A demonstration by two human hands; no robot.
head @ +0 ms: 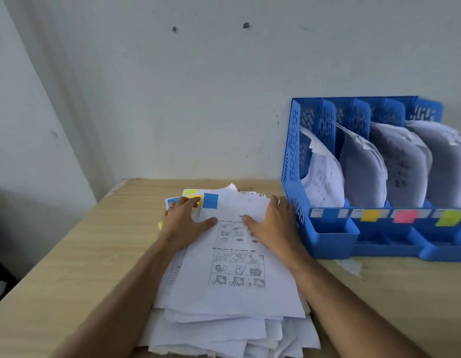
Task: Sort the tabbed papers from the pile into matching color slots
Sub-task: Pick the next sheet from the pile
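While the pile [224, 293] lies on the surface [69, 267] left of the blue rack [327, 236], both hands rest flat, fingers straight, on its blue-tabbed top sheet [232, 254]: left hand [184, 220], right hand [273, 220].

Obscured and cropped items

Blue file rack [296, 161]: right end cut by frame edge; filed sheets blurred. Paper pile [224, 329]: near edge cropped; top sheet's print too small to read; tabs partly under left hand [184, 219].
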